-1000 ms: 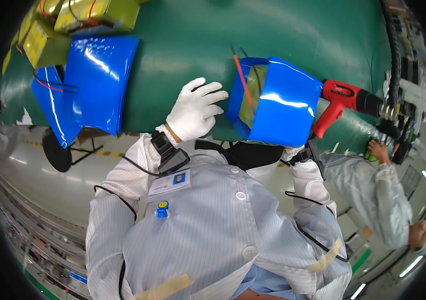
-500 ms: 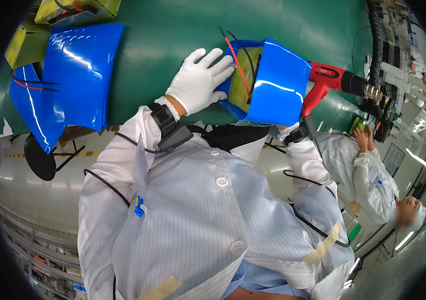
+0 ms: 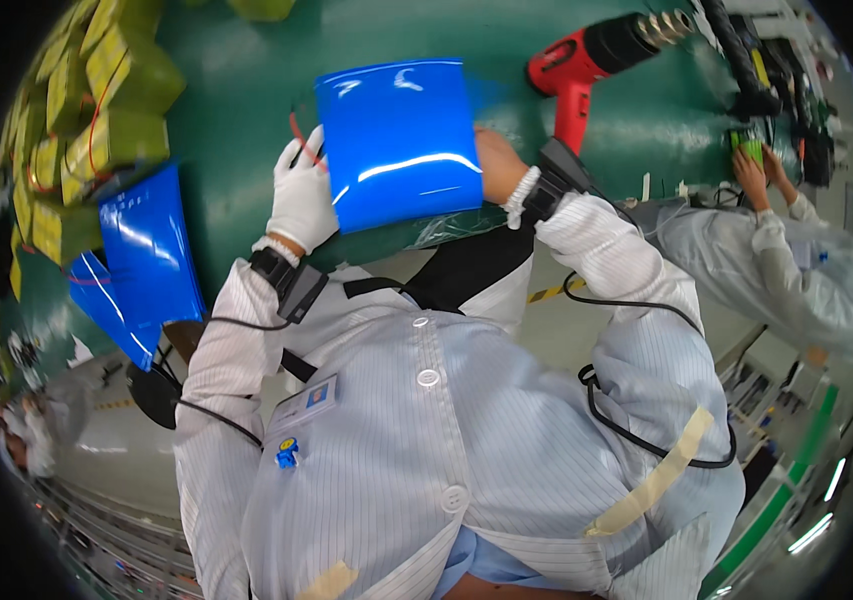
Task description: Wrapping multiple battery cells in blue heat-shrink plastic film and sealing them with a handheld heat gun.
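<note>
A yellow block, seen half a second ago inside the blue plastic sleeve [image 3: 401, 145], is now hidden under the sleeve's glossy top. A red wire [image 3: 304, 140] sticks out at its left end. My left hand [image 3: 303, 200], in a white glove, holds the left edge, its fingertips partly hidden by the wire and sleeve. On the right edge, my bare right hand [image 3: 499, 168] grips with its fingers mostly out of sight. A red heat gun [image 3: 574, 78] with a black barrel and metal nozzle lies on the green table, apart from my right hand.
Several yellow blocks [image 3: 116, 150] with wires stand piled at the far left. Blue sleeves [image 3: 151, 250] lie by the left table edge. Black cables hang from my wristbands. At the right, another person's hands [image 3: 754, 175] hold a small green thing.
My left hand, spread flat beside the sleeve before, now holds its left edge. The sleeve has turned so its open end and the yellow block no longer show. My right hand has come into sight.
</note>
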Action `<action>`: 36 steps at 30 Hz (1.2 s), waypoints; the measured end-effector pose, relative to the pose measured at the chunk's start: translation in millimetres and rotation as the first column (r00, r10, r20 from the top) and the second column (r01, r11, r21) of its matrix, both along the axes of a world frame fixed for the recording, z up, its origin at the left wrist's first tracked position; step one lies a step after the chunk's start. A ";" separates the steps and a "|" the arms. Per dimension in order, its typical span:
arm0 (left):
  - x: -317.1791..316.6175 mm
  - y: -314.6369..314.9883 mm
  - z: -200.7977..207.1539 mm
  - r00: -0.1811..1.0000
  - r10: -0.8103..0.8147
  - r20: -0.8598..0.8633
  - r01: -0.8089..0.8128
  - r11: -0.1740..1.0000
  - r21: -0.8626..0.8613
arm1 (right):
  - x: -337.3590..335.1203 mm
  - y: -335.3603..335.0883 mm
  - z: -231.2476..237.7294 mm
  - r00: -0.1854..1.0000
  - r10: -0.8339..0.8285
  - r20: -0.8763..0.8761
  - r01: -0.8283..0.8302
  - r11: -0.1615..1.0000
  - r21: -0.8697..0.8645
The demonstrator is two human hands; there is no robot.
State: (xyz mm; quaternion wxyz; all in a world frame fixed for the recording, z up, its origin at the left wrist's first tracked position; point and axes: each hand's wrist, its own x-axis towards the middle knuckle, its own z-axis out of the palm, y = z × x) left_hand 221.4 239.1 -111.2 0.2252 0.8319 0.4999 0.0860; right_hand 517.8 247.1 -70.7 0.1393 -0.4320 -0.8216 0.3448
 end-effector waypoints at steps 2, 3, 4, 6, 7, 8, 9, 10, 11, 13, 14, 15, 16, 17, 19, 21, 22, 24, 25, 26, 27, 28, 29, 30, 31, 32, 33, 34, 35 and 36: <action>-7.7 -1.5 -32.2 0.910 0.198 0.365 -0.108 0.962 -0.251 | 3.8 4.3 -29.5 0.989 0.064 0.136 -0.097 0.963 0.252; -6.2 -0.3 -32.5 0.921 0.159 0.355 -0.074 0.967 -0.243 | 7.0 5.3 -45.6 0.944 0.105 0.312 -0.242 0.864 0.442; -5.8 -1.5 -29.8 0.746 0.304 0.593 -0.013 0.896 -0.444 | 6.0 3.9 -52.7 0.950 0.058 0.308 -0.206 0.857 0.472; -6.8 -2.1 -27.0 0.233 0.664 0.710 0.280 0.654 -0.703 | 2.0 2.4 -36.8 0.934 0.021 0.356 -0.195 0.866 0.460; -13.5 -6.0 -33.1 0.268 0.654 0.707 0.288 0.646 -0.707 | -1.9 0.2 -29.1 0.911 0.029 0.412 -0.225 0.872 0.435; -22.3 -8.8 -45.3 0.581 0.418 0.699 0.116 0.807 -0.579 | -4.7 -0.7 -26.9 0.892 0.003 0.453 -0.234 0.859 0.456; -32.4 -10.8 -57.7 0.831 0.174 0.528 0.027 0.936 -0.352 | -7.9 0.1 -18.1 0.866 0.037 0.499 -0.255 0.891 0.376; -37.4 -7.6 -62.1 0.972 -0.037 0.234 0.056 0.996 -0.075 | -7.0 -1.0 -27.4 0.904 0.007 0.428 -0.199 0.892 0.406; -40.4 -4.7 -59.7 0.971 -0.078 0.226 0.098 0.992 -0.078 | -5.7 -4.1 -30.1 0.935 -0.025 0.355 -0.140 0.891 0.431; -49.3 -4.3 -51.6 0.951 -0.242 -0.194 0.234 0.970 -0.064 | -1.1 -10.2 -34.6 0.939 -0.003 0.343 -0.133 0.919 0.372; -54.4 -7.7 -47.0 0.943 -0.263 -0.205 0.255 0.965 -0.065 | -3.5 -15.4 -36.2 0.956 -0.032 0.291 -0.091 0.913 0.398; -53.6 -6.1 -43.7 0.965 -0.205 -0.165 0.189 0.976 -0.107 | -0.2 -21.0 -32.9 0.967 -0.071 0.244 -0.039 0.907 0.420; -54.5 -5.6 -40.1 0.982 -0.139 -0.129 0.118 0.981 -0.153 | 8.0 -28.2 -30.5 0.966 -0.099 0.240 -0.011 0.908 0.419; -68.2 -6.7 -40.6 0.976 -0.182 -0.116 0.177 0.983 -0.051 | 16.7 -33.0 -15.5 0.955 -0.207 0.210 0.095 0.889 0.448; -70.1 -17.3 -24.9 0.999 0.032 -0.044 -0.034 0.998 -0.044 | 44.8 -43.4 0.6 0.845 -0.532 -0.048 0.436 0.634 0.639; -50.4 -21.3 23.3 0.998 0.055 -0.017 -0.056 0.992 -0.110 | 79.4 -42.5 13.2 0.584 -0.759 -0.287 0.723 0.325 0.610; -46.1 -24.6 40.0 0.993 0.120 0.008 -0.116 0.975 -0.191 | 83.2 -38.9 12.4 0.581 -0.761 -0.289 0.727 0.324 0.605; -46.3 -26.1 50.2 0.993 0.116 -0.025 -0.118 0.981 -0.155 | 86.6 -29.1 11.8 0.495 -0.853 -0.165 0.722 0.297 0.625; -48.5 -28.6 56.2 0.990 0.127 -0.054 -0.133 0.985 -0.110 | 85.2 -19.8 5.8 0.504 -0.845 -0.176 0.720 0.299 0.627; -52.2 -30.2 54.9 0.988 0.142 -0.065 -0.147 0.985 -0.089 | 80.7 -11.3 -1.6 0.437 -0.875 -0.208 0.803 0.276 0.528; -54.9 -33.6 51.4 0.986 0.154 -0.060 -0.159 0.984 -0.076 | 77.5 -4.6 -7.6 0.366 -0.902 -0.230 0.872 0.247 0.423; -55.8 -38.6 48.7 0.985 0.166 -0.053 -0.167 0.986 -0.023 | 76.5 -7.8 0.8 0.337 -0.933 -0.127 0.933 0.313 0.179; -56.8 -42.3 47.0 0.983 0.176 -0.043 -0.175 0.984 0.031 | 78.6 -5.7 3.6 0.354 -0.925 -0.142 0.926 0.325 0.192; -56.0 -47.7 44.1 0.980 0.200 0.007 -0.200 0.978 0.055 | 81.0 -2.2 3.4 0.366 -0.926 -0.095 0.925 0.351 0.143; -51.3 -53.8 41.1 0.978 0.208 0.019 -0.209 0.976 0.064 | 84.7 -3.1 0.9 0.377 -0.925 -0.040 0.923 0.372 0.096; -40.8 -57.8 45.5 0.977 0.212 -0.008 -0.211 0.977 0.034 | 93.9 -7.0 4.4 0.424 -0.901 -0.090 0.903 0.413 0.113; -31.5 -63.9 52.0 0.977 0.212 -0.034 -0.212 0.977 0.003 | 100.4 -14.2 7.1 0.495 -0.863 -0.097 0.867 0.485 0.115; -23.4 -71.3 53.3 0.972 0.233 0.034 -0.234 0.972 0.017 | 107.1 -19.4 18.4 0.558 -0.811 -0.175 0.830 0.548 0.104; -36.2 -78.9 40.7 0.973 0.226 0.040 -0.229 0.970 0.079 | 104.2 -27.2 30.7 0.622 -0.741 -0.253 0.778 0.621 0.092; -44.0 -84.0 30.6 0.982 0.185 0.041 -0.189 0.973 0.132 | 100.0 -40.4 67.3 0.650 -0.691 -0.316 0.712 0.699 -0.064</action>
